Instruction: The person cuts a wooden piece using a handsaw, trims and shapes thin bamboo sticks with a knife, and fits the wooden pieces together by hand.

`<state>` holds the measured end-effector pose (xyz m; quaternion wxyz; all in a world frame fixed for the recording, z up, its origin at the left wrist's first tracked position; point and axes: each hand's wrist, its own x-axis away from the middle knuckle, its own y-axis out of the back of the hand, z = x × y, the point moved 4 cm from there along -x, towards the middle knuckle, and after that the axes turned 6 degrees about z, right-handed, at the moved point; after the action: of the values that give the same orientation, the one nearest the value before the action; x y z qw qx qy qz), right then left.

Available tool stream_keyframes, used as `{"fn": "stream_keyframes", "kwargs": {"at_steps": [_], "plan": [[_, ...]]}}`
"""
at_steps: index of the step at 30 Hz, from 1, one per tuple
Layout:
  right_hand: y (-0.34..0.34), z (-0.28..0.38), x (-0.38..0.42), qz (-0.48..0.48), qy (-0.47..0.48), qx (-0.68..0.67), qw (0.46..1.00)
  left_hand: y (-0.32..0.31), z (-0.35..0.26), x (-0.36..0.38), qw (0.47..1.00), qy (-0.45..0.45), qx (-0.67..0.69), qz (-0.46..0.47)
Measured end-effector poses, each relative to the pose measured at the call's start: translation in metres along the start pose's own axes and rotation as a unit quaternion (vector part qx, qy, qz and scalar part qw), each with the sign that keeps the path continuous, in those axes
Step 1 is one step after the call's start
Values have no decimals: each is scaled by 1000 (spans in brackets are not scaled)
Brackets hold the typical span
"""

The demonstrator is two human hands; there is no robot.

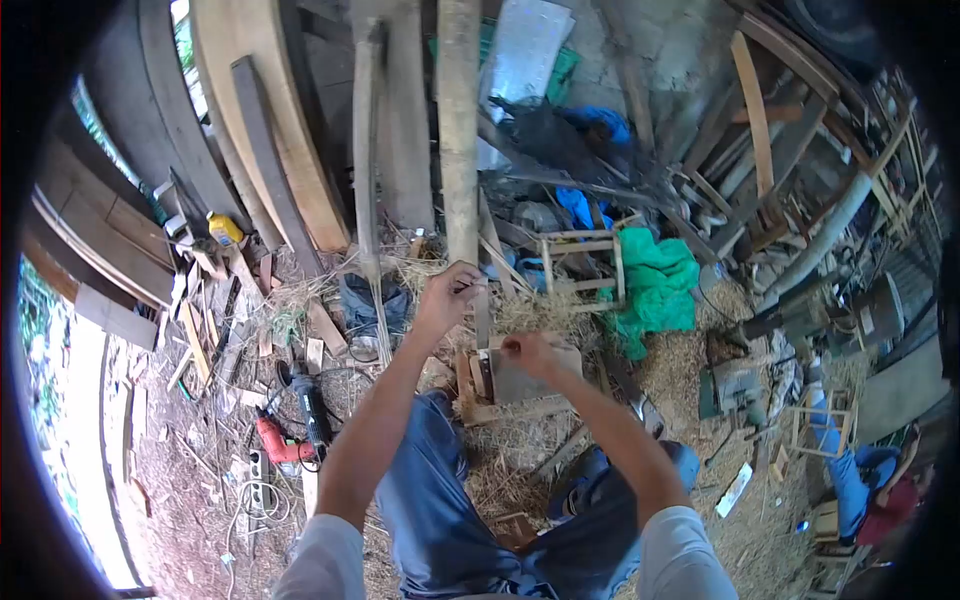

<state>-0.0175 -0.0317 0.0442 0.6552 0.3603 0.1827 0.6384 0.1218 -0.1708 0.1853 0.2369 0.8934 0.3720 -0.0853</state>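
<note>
The wooden board (525,384) is judged stiff, best held edgewise; whether anything is gripped by the left hand (452,297) or right hand (532,353) cannot be told.

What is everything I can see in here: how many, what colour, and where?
Planks: several, brown and grey, upper left
Post: 1, tan, top centre
Bottle: 1, yellow, left
Wooden frame: 1, tan, right of centre
Crumpled sheet: 1, green, beside that frame
Power drill: 1, red, floor, lower left
Corded tool: 1, dark, beside the drill
Shavings: uncountable, straw-coloured, across the floor
Co-worker: 1, red top, lower right
Board: 1, brownish, below the hands
Trousers: 1 pair, blue, bottom centre
Left hand: 1, bare, centre
Right hand: 1, bare, over the board
</note>
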Motion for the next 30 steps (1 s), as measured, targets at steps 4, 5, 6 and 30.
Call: {"fn": "stream_keyframes", "kwargs": {"at_steps": [4,5,6,30], "plan": [[-56,30,-39,2,-151,275,949,42,14,7,992,18,111,-57],[-62,36,-47,3,-144,279,950,44,22,9,982,3,182,-52],[-68,33,-54,11,-168,295,941,49,16,11,990,-11,134,-28],[-79,65,-70,127,-233,311,913,68,-18,33,966,32,258,7]]}}
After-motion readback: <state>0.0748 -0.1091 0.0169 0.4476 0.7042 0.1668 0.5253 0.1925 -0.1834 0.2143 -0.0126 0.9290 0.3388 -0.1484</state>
